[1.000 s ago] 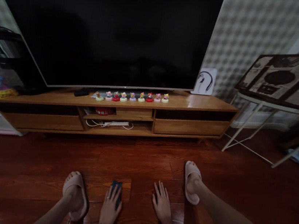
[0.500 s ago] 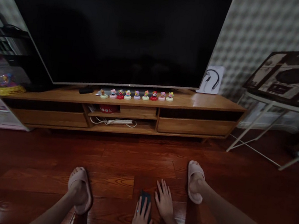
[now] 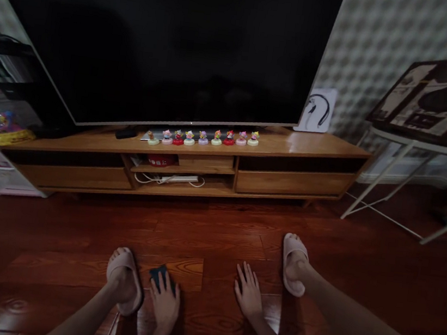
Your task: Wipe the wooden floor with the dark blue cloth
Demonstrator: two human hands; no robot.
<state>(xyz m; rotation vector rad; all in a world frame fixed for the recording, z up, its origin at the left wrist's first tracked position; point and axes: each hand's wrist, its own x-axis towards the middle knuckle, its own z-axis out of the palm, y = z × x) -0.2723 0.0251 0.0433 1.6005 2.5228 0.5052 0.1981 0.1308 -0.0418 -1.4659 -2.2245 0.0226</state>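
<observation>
My left hand (image 3: 165,305) lies palm down on the floor, its fingers stretched and spread over a small dark blue-green cloth (image 3: 158,271). The cloth's far corner sticks out past the fingertips; the rest is hidden under the hand. It is just right of my left foot in a pale pink slipper (image 3: 132,303). Flat on the wooden floor (image 3: 216,304), with fingers apart, rests my right hand (image 3: 249,294). Nothing shows under it. My right foot wears the matching slipper (image 3: 290,243), to the right of that hand.
Ahead stands a low wooden TV cabinet (image 3: 295,185) with a row of several small figurines (image 3: 202,137) before a large dark television (image 3: 182,41). A power strip (image 3: 180,178) lies on its lower shelf. A white-legged stand (image 3: 387,175) is at right, shelving (image 3: 19,184) at left.
My left hand and the cloth have slid left across the floor, from beside my right hand to near my left foot. My right hand stays flat in about the same place.
</observation>
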